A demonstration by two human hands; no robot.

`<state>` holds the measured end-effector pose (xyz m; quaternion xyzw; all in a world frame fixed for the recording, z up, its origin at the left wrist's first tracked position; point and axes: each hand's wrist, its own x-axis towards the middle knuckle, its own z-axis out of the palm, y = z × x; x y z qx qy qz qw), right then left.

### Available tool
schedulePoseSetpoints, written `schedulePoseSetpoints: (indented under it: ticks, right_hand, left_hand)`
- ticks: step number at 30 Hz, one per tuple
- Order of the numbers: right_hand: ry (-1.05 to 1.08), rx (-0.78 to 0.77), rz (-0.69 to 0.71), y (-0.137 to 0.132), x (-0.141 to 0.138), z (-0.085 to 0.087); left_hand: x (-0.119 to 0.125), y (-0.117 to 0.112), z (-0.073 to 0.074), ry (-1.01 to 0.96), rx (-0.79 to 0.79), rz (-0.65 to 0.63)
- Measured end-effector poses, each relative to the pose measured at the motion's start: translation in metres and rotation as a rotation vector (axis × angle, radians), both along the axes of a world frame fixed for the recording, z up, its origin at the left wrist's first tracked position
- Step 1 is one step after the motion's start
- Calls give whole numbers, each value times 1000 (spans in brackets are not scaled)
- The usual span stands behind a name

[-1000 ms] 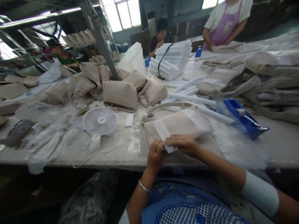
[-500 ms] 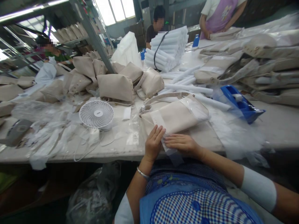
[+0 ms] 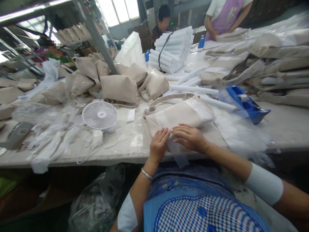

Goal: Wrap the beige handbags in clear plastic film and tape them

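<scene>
A beige bag (image 3: 180, 114) wrapped in clear plastic lies on the table in front of me, its strap curving behind it. A clear strip (image 3: 177, 153) runs from the bag over the table's near edge. My left hand (image 3: 158, 144) lies flat with fingers stretched on the bag's near side, beside the strip. My right hand (image 3: 190, 137) rests on the bag just right of it, fingers spread and pressing on the strip's upper part. Neither hand grips anything.
A small white fan (image 3: 99, 116) stands to the left, a blue tape dispenser (image 3: 246, 103) to the right. More beige bags (image 3: 119, 88) are piled behind, with white rolls (image 3: 172, 51) and stacked bags (image 3: 272, 64). Other people work at the far side. Loose plastic (image 3: 241, 135) lies right.
My hands went from pinching the strip at the table edge to lying flat, then slid up onto the bag. The view shifted slightly downward.
</scene>
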<state>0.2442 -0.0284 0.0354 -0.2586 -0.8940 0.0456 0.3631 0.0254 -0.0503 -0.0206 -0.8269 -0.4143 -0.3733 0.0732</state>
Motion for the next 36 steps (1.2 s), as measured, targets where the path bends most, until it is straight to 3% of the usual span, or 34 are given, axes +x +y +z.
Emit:
schedulePoseSetpoints:
  ticks: [6,13,18,23,28,32,36]
  right_hand:
    - [-150,79,-14,22,-16,-15]
    - [-173,119,-27,22,-12,-33]
    - [-200,150,-51,23,-13,-35]
    - [-155,120,31,-10,13,-32]
    - [-344,-36,133,-56,45,-47]
    - [-334,-11,106,-65,40,-66]
    - [-158,50,122,-61,27,-73]
  left_hand:
    - [-1,1,-1,8,0,-19]
    - [-5,-11,18,-28,-209,-75]
    - [1,-11,12,-77,-41,26]
    - [7,-10,10,-42,22,88]
    - [6,-11,14,-38,-18,75]
    - [6,-11,13,-35,-23,74]
    - [6,-12,15,-22,-13,70]
